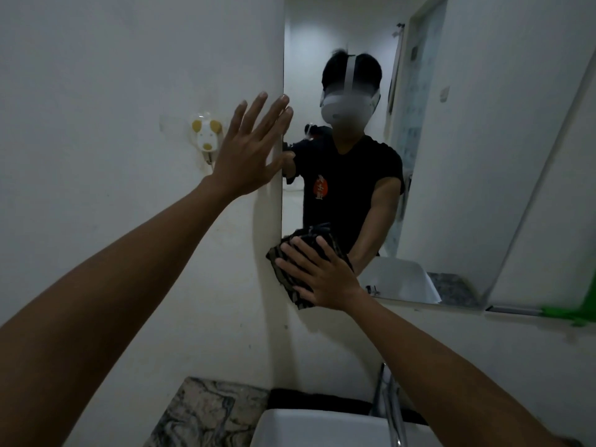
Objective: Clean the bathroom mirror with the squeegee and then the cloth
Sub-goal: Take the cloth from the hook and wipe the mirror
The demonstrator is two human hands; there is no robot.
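The bathroom mirror (451, 156) hangs on the white wall, showing a person's reflection. My right hand (319, 272) presses a dark patterned cloth (290, 279) flat against the mirror's lower left corner, fingers spread over it. My left hand (251, 150) lies open with its fingers apart, palm on the wall, fingertips touching the mirror's left edge. A green squeegee (571, 312) lies at the far right on the ledge under the mirror, only part of it in view.
A dog-shaped wall hook (206, 135) sticks to the wall left of the mirror. Below are a white basin (322, 427), a chrome tap (392, 408) and a marbled counter (206, 414).
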